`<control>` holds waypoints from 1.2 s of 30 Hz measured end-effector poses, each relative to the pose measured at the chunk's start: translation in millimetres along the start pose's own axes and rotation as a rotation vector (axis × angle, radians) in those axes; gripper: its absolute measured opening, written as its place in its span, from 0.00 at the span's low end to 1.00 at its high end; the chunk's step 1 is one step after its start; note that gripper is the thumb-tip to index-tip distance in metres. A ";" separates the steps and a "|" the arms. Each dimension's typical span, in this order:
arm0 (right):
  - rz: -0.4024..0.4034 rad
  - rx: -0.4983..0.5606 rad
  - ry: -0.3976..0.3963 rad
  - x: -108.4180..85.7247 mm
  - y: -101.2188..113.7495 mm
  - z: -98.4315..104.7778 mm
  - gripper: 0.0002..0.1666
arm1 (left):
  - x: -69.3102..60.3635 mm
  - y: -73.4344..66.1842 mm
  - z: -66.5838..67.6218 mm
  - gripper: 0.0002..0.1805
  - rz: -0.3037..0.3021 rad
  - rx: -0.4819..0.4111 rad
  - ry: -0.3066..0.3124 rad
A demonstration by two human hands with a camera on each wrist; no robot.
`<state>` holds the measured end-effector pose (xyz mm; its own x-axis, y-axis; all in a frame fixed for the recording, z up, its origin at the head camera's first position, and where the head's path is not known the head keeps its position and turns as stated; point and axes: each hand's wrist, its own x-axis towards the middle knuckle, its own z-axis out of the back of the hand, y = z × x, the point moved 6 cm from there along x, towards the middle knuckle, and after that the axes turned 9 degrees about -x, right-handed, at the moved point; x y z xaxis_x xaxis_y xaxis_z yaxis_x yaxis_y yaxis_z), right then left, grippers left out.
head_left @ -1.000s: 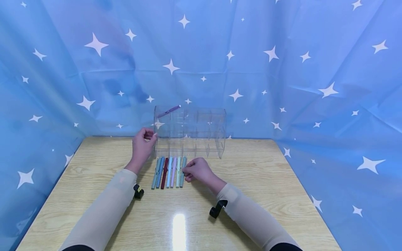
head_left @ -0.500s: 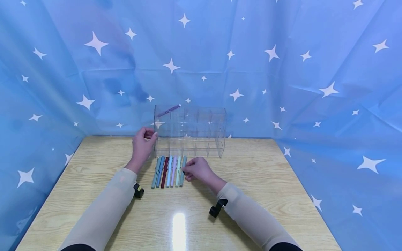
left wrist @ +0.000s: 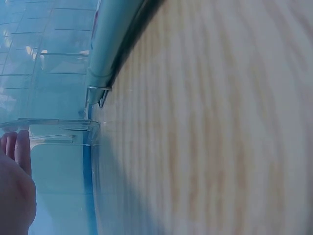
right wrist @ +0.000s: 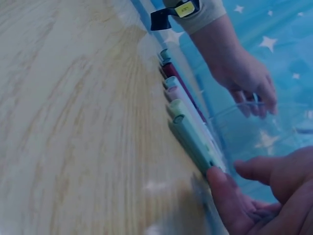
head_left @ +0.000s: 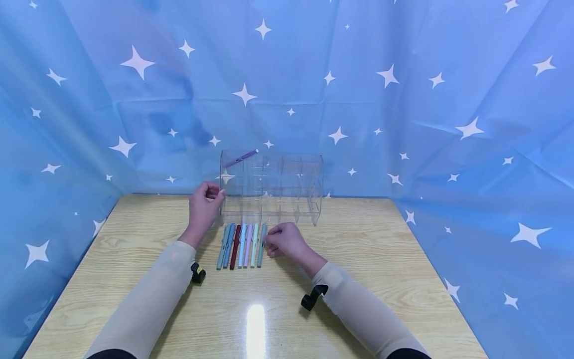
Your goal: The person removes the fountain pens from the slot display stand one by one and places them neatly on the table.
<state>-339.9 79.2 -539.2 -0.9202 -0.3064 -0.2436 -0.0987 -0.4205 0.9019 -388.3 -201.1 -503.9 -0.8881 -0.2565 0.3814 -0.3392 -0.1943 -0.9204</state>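
Observation:
Several capped pens [head_left: 235, 247] lie side by side on the table in front of a clear acrylic organizer [head_left: 287, 194]. My left hand [head_left: 205, 207] holds the organizer's left side wall, thumb toward the front. Beside the rightmost grey-green pen [head_left: 262, 245] is my right hand [head_left: 287, 240]. In the right wrist view, its thumb and index finger stand apart, the index fingertip at the near end of that green pen [right wrist: 193, 142]. Leaning in the organizer's upper left compartment is a purple pen [head_left: 242, 158]. The left wrist view shows a pale teal pen [left wrist: 111, 41] close up.
The wooden table [head_left: 358, 249] reaches back to a blue star-patterned curtain [head_left: 287, 65] on three sides. The organizer stands near the table's back edge. A bright light reflection [head_left: 255, 329] lies on the table near the front.
My right hand has shifted slightly right, its fingertips easing off the rightmost green pen. My left hand stays on the organizer, and the row of pens looks nearly the same.

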 end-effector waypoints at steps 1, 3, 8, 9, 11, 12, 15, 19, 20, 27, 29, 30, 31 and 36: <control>0.012 -0.003 -0.006 -0.2 1.4 1.3 0.14 | -0.2 -0.6 0.0 0.10 0.001 -0.001 0.000; 0.040 -0.032 -0.024 -0.6 4.7 4.4 0.16 | -0.4 -1.0 -0.1 0.10 0.002 -0.002 -0.001; 0.109 -0.102 -0.069 -1.4 13.9 11.9 0.18 | -0.7 -1.5 -0.1 0.10 0.008 0.004 -0.002; 0.125 -0.102 -0.073 -1.5 16.4 13.0 0.18 | -0.7 -1.2 -0.1 0.10 0.009 0.007 -0.001; 0.165 -0.091 -0.084 -0.9 22.0 14.9 0.20 | -0.7 -0.6 -0.3 0.10 0.011 0.013 0.003; 0.191 -0.085 -0.090 -1.0 26.1 16.0 0.20 | -0.7 -0.1 -0.3 0.10 0.012 0.013 0.004; 0.257 -0.069 -0.127 0.8 39.4 19.6 0.21 | -0.8 0.4 -0.4 0.10 0.012 0.015 0.008; 0.327 -0.059 -0.198 4.6 63.0 25.5 0.19 | -1.3 0.2 -0.1 0.11 0.012 0.011 0.009; 0.335 -0.068 -0.218 5.9 68.8 26.8 0.19 | -1.3 0.0 0.0 0.11 0.012 0.011 0.009; 0.354 -0.109 -0.322 18.5 105.1 34.8 0.26 | -0.3 -2.2 0.0 0.11 -0.005 0.013 0.004; 0.360 -0.087 -0.326 23.7 113.6 35.8 0.27 | -0.4 -2.9 0.3 0.11 -0.011 0.016 0.002; 0.364 -0.077 -0.327 26.3 117.8 36.0 0.28 | -0.3 -2.9 0.4 0.11 -0.012 0.018 0.002; 0.370 -0.072 -0.332 28.9 121.6 36.2 0.28 | -0.4 -3.0 0.4 0.11 -0.012 0.017 0.001; 0.402 -0.025 -0.344 41.9 139.6 34.0 0.30 | -0.1 -2.8 0.5 0.11 -0.017 0.013 0.007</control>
<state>-405.1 36.7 -411.4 -0.9550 -0.1519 0.2547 0.2929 -0.3489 0.8902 -387.2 -201.0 -501.3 -0.8844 -0.2461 0.3966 -0.3507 -0.2105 -0.9125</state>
